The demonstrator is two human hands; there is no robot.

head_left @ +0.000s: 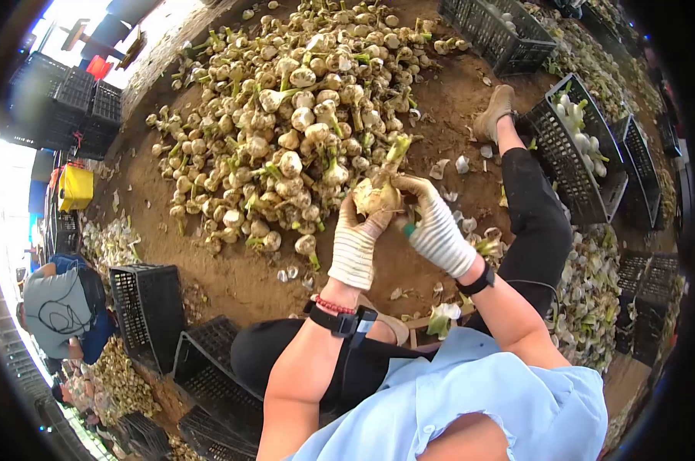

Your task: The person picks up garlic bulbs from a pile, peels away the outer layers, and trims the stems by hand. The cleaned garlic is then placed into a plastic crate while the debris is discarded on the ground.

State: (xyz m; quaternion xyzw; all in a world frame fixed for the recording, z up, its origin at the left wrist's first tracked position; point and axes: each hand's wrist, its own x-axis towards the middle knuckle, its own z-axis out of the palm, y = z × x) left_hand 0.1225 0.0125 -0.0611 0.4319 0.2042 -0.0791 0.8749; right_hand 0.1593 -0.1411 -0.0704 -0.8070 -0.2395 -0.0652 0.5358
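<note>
Both of my hands wear white striped gloves with soiled fingers. My left hand [356, 250] grips the lower left side of a garlic bulb [376, 197], whose green-tipped stem points up and to the right. My right hand [436, 227] touches the bulb's right side near the stem, its fingers curled; a small green object [409, 229] shows at those fingers, mostly hidden. Beyond my hands a large heap of garlic bulbs [286, 138] lies on the brown dirt ground.
A black crate [578, 169] holding pale bulbs stands at the right, another [501, 38] at the upper right. Empty-looking crates [144, 307] stand lower left, near a person in a grey top [59, 307]. Peeled skins [585, 307] litter the ground. My legs extend either side.
</note>
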